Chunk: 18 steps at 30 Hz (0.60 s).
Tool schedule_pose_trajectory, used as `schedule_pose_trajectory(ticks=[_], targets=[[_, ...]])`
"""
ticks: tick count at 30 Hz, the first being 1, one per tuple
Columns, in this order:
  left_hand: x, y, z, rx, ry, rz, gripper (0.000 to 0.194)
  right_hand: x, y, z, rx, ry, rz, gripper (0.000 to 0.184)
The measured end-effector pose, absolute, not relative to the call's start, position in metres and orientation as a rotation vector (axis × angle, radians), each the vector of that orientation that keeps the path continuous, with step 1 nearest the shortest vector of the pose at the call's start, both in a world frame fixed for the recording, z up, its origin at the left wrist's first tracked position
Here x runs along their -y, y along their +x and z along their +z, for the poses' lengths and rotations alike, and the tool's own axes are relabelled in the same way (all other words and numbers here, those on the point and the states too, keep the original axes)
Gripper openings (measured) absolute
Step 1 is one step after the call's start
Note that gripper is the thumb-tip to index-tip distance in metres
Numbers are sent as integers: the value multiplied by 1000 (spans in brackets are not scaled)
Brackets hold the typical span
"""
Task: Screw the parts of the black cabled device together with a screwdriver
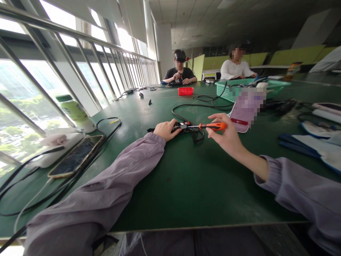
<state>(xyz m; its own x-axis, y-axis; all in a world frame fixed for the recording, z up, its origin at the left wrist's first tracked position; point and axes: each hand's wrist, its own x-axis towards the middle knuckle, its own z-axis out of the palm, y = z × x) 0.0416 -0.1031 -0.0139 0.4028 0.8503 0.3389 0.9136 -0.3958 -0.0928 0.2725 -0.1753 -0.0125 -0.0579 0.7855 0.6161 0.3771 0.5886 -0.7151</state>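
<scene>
My left hand point(166, 130) is closed over a dark device point(183, 126) with a round grey part, pressing it to the green table. Much of the device is hidden under the fingers, so I cannot tell its kind. An orange and black screwdriver point(211, 126) lies nearly level, its metal shaft reaching left to the device. Around its handle is my right hand point(226, 133), the handle's end against the palm and the thumb and forefinger stretched out on either side. A black cable point(198, 138) loops beside the device.
A phone point(243, 112) leans against a green basket point(226, 91). A red box point(185, 91) stands farther back. Gloves point(317, 145) lie at right; a phone point(77, 156), cables and a bottle point(76, 113) are at left. Two people sit across the table.
</scene>
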Motion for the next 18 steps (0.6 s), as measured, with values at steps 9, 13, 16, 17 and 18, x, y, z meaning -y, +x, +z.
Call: schedule_pose_trajectory(ticks=[9, 13, 16, 17, 18], targets=[[105, 43, -15, 1518, -2406, -381, 45, 178, 273, -11, 1634, -1048, 555, 21], [107, 44, -15, 1565, -2356, -405, 45, 176, 273, -13, 1644, -981, 563, 22], [108, 45, -14, 1592, -2331, -357, 48, 175, 273, -15, 1633, -945, 520, 27], [109, 46, -13, 1588, -2329, -344, 49, 174, 273, -15, 1624, -932, 496, 29], [109, 46, -13, 1584, -2323, -341, 50, 174, 273, -15, 1617, -924, 474, 29]])
